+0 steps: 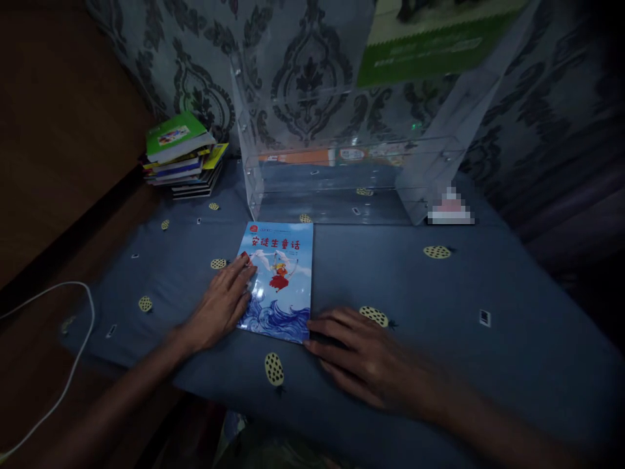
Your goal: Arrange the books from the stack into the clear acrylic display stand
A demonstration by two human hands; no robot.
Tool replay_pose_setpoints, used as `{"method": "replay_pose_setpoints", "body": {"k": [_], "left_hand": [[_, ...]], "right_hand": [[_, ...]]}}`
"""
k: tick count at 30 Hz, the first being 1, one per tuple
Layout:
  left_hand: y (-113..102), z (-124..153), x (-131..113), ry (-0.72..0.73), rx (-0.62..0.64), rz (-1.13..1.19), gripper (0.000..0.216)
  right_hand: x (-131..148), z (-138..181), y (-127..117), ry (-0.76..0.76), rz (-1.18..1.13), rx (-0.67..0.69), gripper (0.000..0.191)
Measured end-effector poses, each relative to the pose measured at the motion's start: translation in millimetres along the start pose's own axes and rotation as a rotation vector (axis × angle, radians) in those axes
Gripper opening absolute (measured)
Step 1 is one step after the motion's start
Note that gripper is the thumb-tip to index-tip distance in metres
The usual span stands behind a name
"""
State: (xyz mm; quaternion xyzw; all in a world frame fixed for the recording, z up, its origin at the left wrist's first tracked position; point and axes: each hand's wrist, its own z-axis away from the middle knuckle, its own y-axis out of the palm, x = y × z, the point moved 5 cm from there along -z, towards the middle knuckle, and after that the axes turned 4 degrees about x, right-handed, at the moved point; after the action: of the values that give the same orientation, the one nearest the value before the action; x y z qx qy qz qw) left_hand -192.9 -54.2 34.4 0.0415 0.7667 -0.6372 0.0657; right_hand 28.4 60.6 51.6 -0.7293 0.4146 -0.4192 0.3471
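Note:
A blue children's storybook [280,286] lies flat on the cloth-covered table, its cover up, with red Chinese title characters, a figure in red and dark blue waves. My left hand [219,303] rests along the book's left edge, with its fingers stretched out and their tips on the cover. At the lower right corner of the book is my right hand [359,355], its fingers extended and slightly bent, the tips touching the edge. The thumb of the right hand cannot be made out clearly.
Behind the book stands a clear acrylic rack [332,205] with an orange book [297,157] low in it and a green-and-cream book [439,55] higher up. A stack of books [180,159] sits at the back left. A white cable [90,312] hangs at the left.

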Motion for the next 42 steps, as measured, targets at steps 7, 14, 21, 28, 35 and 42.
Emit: {"method": "replay_pose_setpoints", "body": {"k": [7, 14, 21, 28, 35, 42], "left_hand": [[4, -1, 15, -0.047, 0.137, 0.049, 0.057], [9, -28, 37, -0.095, 0.186, 0.037, 0.069], [12, -67, 56, -0.111, 0.196, 0.007, 0.066], [1, -90, 43, -0.161, 0.132, -0.203, 0.046], [-3, -105, 22, -0.214, 0.115, -0.410, 0.034], [1, -103, 24, -0.224, 0.044, -0.344, 0.036]], "right_hand": [[0, 1, 1, 0.022, 0.002, 0.004, 0.029], [-1, 1, 2, 0.033, -0.016, 0.022, 0.031], [0, 0, 1, 0.030, -0.009, 0.016, 0.029], [-11, -7, -6, 0.070, -0.157, -0.064, 0.023], [-55, -20, -5, 0.151, -0.120, -0.088, 0.025], [-109, -38, -4, 0.216, 0.025, -0.120, 0.028]]}}
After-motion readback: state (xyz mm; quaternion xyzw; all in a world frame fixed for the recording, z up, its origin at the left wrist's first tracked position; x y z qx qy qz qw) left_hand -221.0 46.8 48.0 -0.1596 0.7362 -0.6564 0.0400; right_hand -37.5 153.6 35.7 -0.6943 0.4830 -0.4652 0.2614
